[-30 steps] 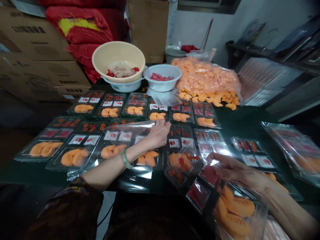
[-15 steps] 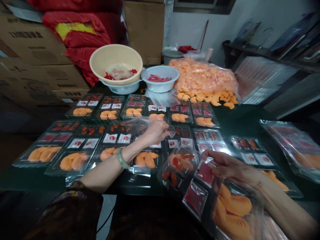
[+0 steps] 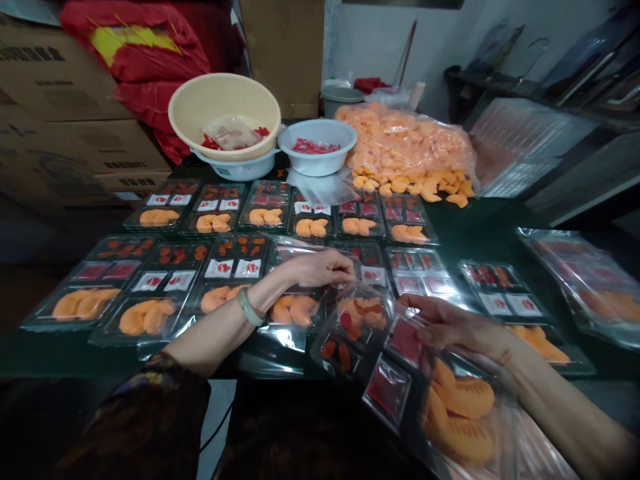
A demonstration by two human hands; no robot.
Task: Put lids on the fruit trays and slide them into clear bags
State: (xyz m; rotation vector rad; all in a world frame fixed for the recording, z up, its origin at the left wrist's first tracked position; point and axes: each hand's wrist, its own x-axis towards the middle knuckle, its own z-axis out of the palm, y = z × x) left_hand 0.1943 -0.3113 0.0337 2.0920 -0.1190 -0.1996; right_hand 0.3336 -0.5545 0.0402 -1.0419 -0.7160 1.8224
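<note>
My right hand (image 3: 450, 327) grips a compartmented tray (image 3: 353, 383) by its right side, with its fingers over the clear plastic. The tray is tilted and holds orange curved pieces (image 3: 463, 417), small reddish pieces (image 3: 345, 357) and two dark red square packets (image 3: 386, 390). Clear plastic lies around the tray; whether it is a bag or a lid I cannot tell. My left hand (image 3: 325, 268), with a green bangle (image 3: 249, 308) on its wrist, is closed in a pinch at the plastic by the tray's far end.
Rows of filled trays (image 3: 147, 317) cover the dark green table. Behind them stand a cream basin (image 3: 185, 110), a pale blue bowl (image 3: 317, 165) with red packets, and a big bag of orange pieces (image 3: 407, 137). Wrapped trays (image 3: 585, 287) lie at the right. Cardboard boxes (image 3: 60, 140) are stacked left.
My left hand has moved right and slightly down, closer to the tray's far end. The tray in my right hand has shifted slightly left. The view has tipped down a little.
</note>
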